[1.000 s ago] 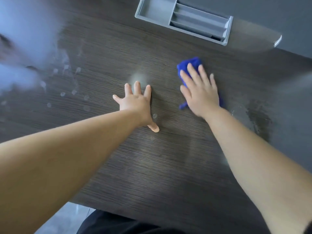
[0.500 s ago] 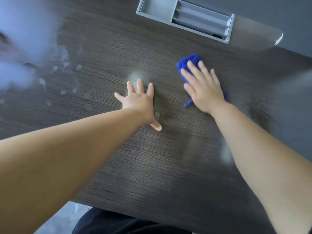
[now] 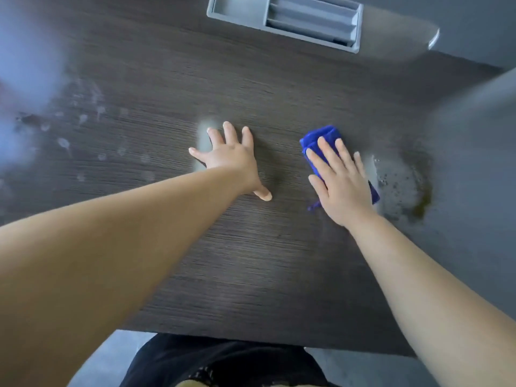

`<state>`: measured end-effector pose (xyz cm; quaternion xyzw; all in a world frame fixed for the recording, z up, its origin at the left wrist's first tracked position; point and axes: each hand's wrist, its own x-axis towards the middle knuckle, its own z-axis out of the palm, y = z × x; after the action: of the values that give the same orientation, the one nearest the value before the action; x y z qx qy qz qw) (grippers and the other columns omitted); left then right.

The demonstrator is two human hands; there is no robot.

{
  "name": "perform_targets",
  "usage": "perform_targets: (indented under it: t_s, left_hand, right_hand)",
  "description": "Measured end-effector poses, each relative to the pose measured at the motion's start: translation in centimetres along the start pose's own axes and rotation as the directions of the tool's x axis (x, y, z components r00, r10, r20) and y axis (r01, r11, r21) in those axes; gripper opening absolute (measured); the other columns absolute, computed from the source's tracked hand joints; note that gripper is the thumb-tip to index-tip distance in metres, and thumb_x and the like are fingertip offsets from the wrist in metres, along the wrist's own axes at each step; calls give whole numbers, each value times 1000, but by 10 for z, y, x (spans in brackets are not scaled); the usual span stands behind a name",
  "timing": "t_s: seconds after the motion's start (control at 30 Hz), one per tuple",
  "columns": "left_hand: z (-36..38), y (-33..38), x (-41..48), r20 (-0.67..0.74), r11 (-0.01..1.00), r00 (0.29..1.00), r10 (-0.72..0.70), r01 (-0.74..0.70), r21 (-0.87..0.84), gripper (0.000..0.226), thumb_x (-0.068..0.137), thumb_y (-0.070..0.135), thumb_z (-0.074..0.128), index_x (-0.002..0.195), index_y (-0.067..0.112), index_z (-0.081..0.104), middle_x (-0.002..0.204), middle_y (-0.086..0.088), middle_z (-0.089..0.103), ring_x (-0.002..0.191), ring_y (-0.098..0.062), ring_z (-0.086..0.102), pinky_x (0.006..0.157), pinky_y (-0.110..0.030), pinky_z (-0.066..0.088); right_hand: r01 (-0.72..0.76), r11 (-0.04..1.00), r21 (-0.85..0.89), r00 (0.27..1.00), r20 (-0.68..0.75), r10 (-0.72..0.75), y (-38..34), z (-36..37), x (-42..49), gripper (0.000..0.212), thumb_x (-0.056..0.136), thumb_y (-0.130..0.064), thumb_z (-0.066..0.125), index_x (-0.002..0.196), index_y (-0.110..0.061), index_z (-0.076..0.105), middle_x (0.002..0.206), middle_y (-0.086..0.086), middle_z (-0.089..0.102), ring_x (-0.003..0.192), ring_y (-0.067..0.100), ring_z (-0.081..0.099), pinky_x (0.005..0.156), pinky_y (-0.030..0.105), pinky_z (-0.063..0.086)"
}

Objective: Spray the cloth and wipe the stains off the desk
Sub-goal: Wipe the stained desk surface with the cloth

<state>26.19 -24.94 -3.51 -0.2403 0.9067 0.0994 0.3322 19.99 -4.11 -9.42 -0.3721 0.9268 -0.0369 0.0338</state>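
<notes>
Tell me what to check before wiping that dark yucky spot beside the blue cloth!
1. Right hand flat on the blue cloth: ok.
2. Cloth wet enough from spray: cannot tell.
3. Nothing between cloth and the dark stain on its right: ok.
4. Left hand flat on the desk, clear of the stain: ok.
5. Dark stain wiped off: not ok.
6. Pale spots at far left wiped off: not ok.
</notes>
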Motion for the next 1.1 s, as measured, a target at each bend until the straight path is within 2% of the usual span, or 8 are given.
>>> perform_targets:
  t_s: [0.13, 0.3, 0.4, 0.53, 0.63, 0.8, 0.9, 1.1]
  left_hand:
    - [3, -2, -1, -21, 1000, 1000, 5, -5, -5, 140, 49, 70, 76, 148, 24, -11, 156, -8, -12, 142, -36, -9, 105, -68, 16]
    - [10, -12, -7, -44, 998, 997, 65, -65, 1, 126, 59, 75, 65, 149, 27, -9, 157, -5, -14, 143, -34, -12, 108, -65, 11]
    - [31, -16, -20, -160, 991, 978, 132, -134, 0, 101, 75, 72, 51, 150, 26, 0, 157, -6, -7, 143, -33, -9, 112, -61, 8]
    - [59, 6, -47, -268, 974, 937, 224, -227, 20, 78, 89, 56, 43, 149, 22, 6, 156, -8, -2, 142, -36, -7, 115, -54, 5]
    - [76, 39, -67, -258, 959, 925, 280, -280, 38, 79, 89, 55, 44, 150, 22, 7, 155, -9, 1, 142, -35, -4, 117, -50, 3]
    - [86, 87, -83, -272, 945, 907, 320, -328, 17, 87, 76, 57, 60, 146, 25, 19, 152, -7, 12, 138, -31, 11, 113, -41, 16]
    - [84, 104, -83, -165, 954, 941, 297, -286, 90, 108, 62, 66, 68, 147, 27, 13, 151, -8, 10, 137, -33, 12, 113, -45, 17]
    - [76, 119, -83, -78, 964, 973, 216, -200, 174, 123, 52, 69, 75, 146, 22, 12, 143, -9, 20, 131, -34, 21, 109, -45, 28]
  right_hand:
    - [-405, 912, 57, 912, -38, 408, -59, 8, 15, 53, 99, -43, 28, 148, -24, 30, 157, 1, 21, 145, 30, 15, 114, 53, 12]
    - [92, 996, 18, 995, 28, -92, -67, 11, -108, 50, 98, -42, 34, 145, -26, 35, 155, -1, 27, 143, 29, 22, 112, 54, 21]
    - [179, 984, 2, 982, 63, -179, -18, 3, -158, 49, 97, -42, 34, 145, -30, 31, 154, -3, 27, 142, 26, 23, 110, 53, 24]
    - [-255, 967, 22, 967, 9, 255, 8, -2, -106, 51, 96, -44, 30, 144, -27, 37, 153, 1, 33, 141, 30, 27, 106, 60, 30]
    - [-461, 887, 29, 887, 57, 459, -12, 2, -78, 55, 99, -46, 26, 151, -28, 20, 160, -2, 10, 146, 28, 6, 114, 53, 7]
    - [29, 1000, 6, 998, 49, -29, -10, 2, -180, 52, 96, -44, 33, 145, -24, 37, 156, 0, 26, 143, 30, 23, 112, 56, 22]
    - [127, 992, -12, 991, 49, -126, 45, -1, -234, 50, 96, -43, 35, 145, -29, 35, 155, -3, 27, 142, 26, 23, 110, 55, 25]
    - [-411, 910, 46, 909, -61, 413, 64, -1, -153, 54, 93, -44, 29, 140, -21, 46, 150, 5, 38, 138, 35, 33, 106, 60, 29]
